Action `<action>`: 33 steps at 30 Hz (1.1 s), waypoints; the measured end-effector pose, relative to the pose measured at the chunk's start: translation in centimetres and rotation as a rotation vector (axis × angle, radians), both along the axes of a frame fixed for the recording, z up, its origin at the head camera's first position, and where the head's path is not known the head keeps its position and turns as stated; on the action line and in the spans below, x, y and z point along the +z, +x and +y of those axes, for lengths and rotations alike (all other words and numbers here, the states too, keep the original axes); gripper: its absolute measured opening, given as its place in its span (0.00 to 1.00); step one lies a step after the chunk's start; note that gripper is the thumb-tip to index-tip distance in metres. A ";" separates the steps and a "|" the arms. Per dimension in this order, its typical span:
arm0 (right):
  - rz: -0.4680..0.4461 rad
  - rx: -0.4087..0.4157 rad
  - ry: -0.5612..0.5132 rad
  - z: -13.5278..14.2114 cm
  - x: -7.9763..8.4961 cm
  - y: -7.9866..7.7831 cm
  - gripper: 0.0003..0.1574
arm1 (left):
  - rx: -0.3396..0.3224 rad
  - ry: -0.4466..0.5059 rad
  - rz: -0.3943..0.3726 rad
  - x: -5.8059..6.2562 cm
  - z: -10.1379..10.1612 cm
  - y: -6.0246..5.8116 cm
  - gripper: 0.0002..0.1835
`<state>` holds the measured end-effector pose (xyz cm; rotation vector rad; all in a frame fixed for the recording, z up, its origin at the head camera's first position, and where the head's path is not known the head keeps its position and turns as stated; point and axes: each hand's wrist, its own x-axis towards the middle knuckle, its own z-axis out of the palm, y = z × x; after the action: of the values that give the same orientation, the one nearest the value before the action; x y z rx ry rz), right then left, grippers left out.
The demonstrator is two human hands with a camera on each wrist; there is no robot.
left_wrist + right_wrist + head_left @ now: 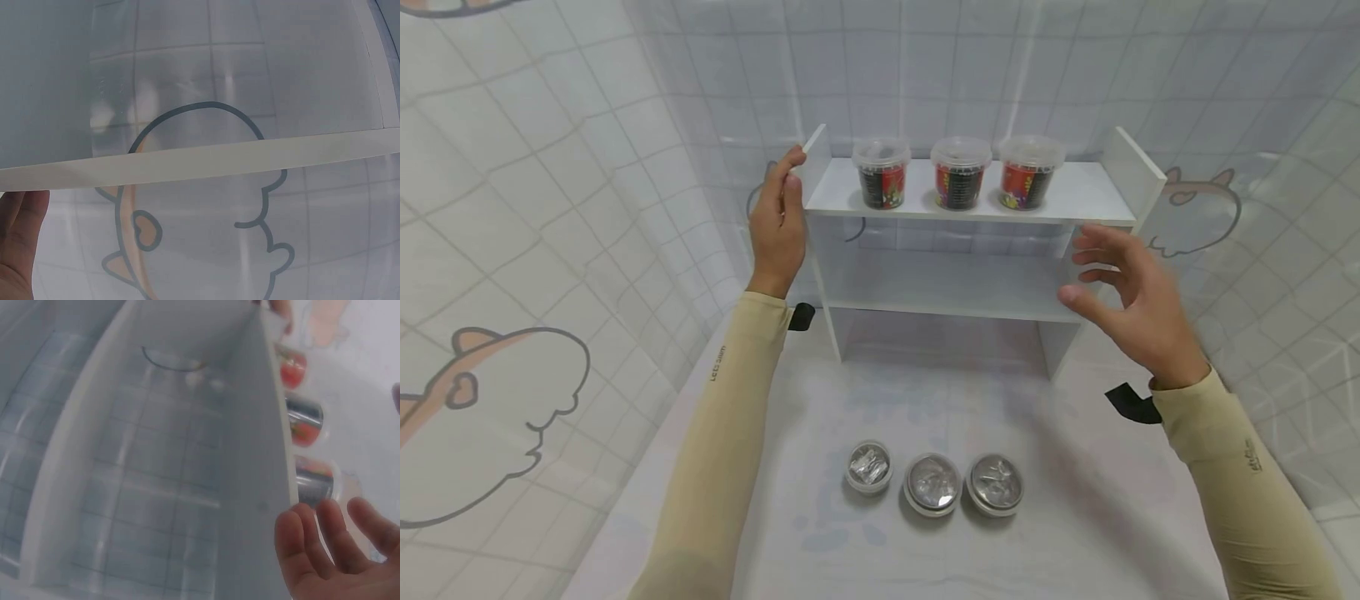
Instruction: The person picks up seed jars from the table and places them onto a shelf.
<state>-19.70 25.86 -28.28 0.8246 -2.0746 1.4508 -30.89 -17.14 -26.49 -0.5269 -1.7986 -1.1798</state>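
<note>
A white shelf unit (940, 283) stands at the back, with three clear-lidded plastic tubs on its top board: a left tub (882, 177), a middle tub (958, 177) and a right tub (1028, 177). My left hand (778, 225) is at the unit's left side panel (817, 158), fingers extended with the tips right at its edge. In the left wrist view its fingers (24, 228) lie against the panel's edge. My right hand (1131, 292) is in front of the unit's right side, its fingers spread and slightly bent, nothing between them; the right wrist view shows its fingertips (331, 522) near the board's edge.
On the white table (947, 392) before the unit stand three small round containers with silvery tops: a left one (868, 467), a middle one (932, 485) and a right one (996, 484). A tile-patterned sheet (587, 167) with cartoon animals surrounds the space.
</note>
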 end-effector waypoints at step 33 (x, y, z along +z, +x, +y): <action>-0.141 0.217 0.115 -0.1 -11.6 4.5 0.53 | -0.058 0.011 0.091 1.2 1.2 2.4 0.17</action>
<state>-15.21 25.74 -39.90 1.0479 -2.2487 1.5529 -28.49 -15.96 -25.32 -0.6202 -1.7085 -1.1858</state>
